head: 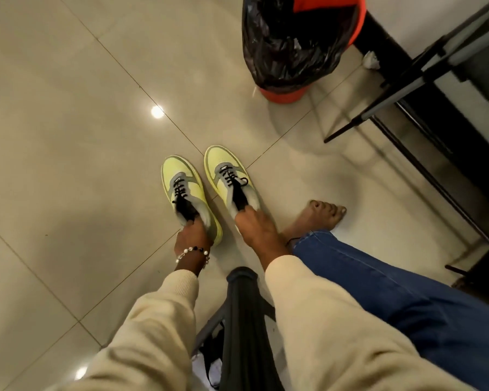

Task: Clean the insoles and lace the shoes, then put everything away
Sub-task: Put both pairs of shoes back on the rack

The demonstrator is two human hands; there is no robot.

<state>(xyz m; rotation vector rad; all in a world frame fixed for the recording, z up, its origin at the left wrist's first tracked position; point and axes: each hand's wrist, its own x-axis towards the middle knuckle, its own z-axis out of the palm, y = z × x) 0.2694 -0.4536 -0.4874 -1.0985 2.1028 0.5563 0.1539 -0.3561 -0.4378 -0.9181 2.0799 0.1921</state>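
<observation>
I am gripping both laced shoes by their heel collars, left hand [191, 235] on the left shoe [185, 193], right hand [251, 224] on the right shoe [229, 176], side by side on the floor [68, 165]; put-away step, probably; next needs a level lift.
</observation>
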